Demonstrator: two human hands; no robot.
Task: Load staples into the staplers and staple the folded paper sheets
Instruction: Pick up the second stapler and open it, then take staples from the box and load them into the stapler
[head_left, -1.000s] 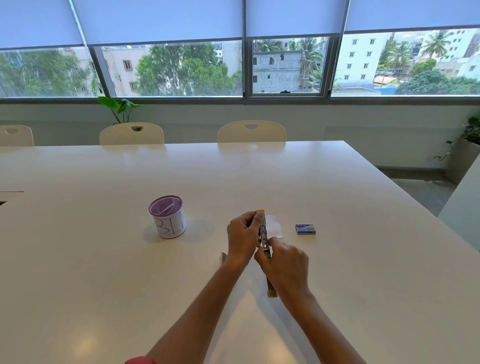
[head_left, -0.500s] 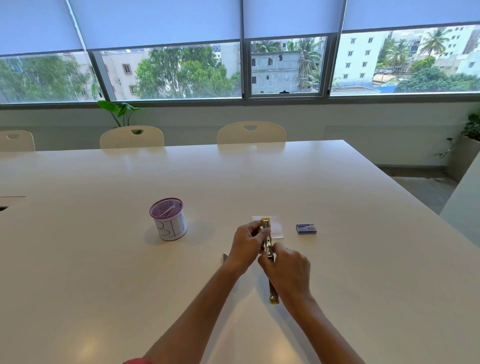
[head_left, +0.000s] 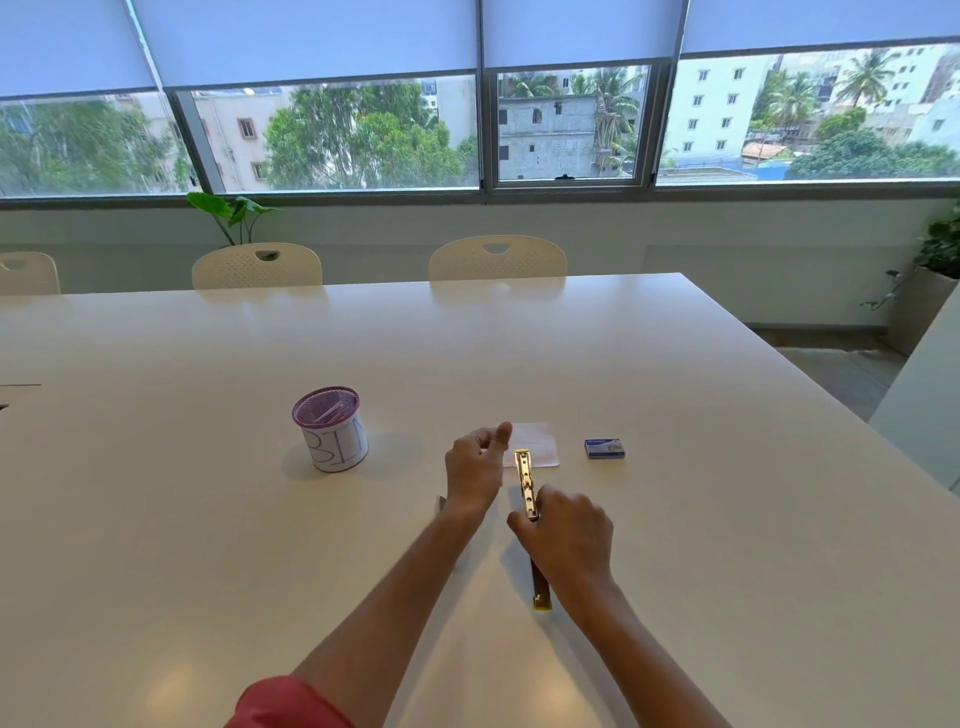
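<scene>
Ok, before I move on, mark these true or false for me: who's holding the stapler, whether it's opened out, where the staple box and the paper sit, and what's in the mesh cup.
1. The right hand grips the gold stapler. True.
2. The left hand also holds the stapler. False: it is lifted clear beside it, fingers loosely curled; whether it pinches anything cannot be told.
3. The stapler is opened out flat along the table. True.
4. The blue staple box sits inside the purple mesh cup. False: it lies on the table, right of the folded paper.
5. The folded paper lies just beyond the stapler's far tip. True.
</scene>
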